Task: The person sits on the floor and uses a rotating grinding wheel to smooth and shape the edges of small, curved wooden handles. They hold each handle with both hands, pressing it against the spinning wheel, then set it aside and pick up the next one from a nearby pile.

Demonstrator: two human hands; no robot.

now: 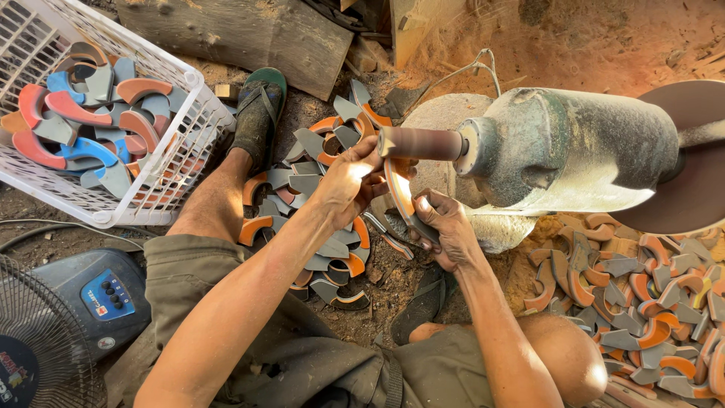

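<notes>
Right below the brown sanding drum (420, 143), at mid-scene: a curved orange-and-grey piece (400, 193), C-shaped, held on edge with its upper end touching the drum's underside. Pinched at that upper end by the left hand (349, 181), fingers pressed together around the rim, thumb toward the drum. Gripped lower down by the right hand (445, 227), fingers curled shut on the piece's lower arc, thumb laid along its grey face.

Just right of the drum: a dusty grey-green motor housing (574, 147), cylindrical, lying on its side, with a large brown disc (691, 162) at its far right end. Behind the drum, a pale round stone block (445, 121).

On the ground beneath the left forearm: a loose heap of similar curved pieces (317, 227), grey and orange, lying near a foot in a green sandal (258, 113). Near right: a second heap of curved pieces (642, 302), spread wide beside the right knee.

Far left: a white plastic basket (192, 121), tilted, holding more such pieces in grey, orange, red and blue. Near left corner: a fan (45, 340) with a wire guard and a dark base with blue buttons. Far middle: a rough log (249, 34) on sawdust-covered earth.
</notes>
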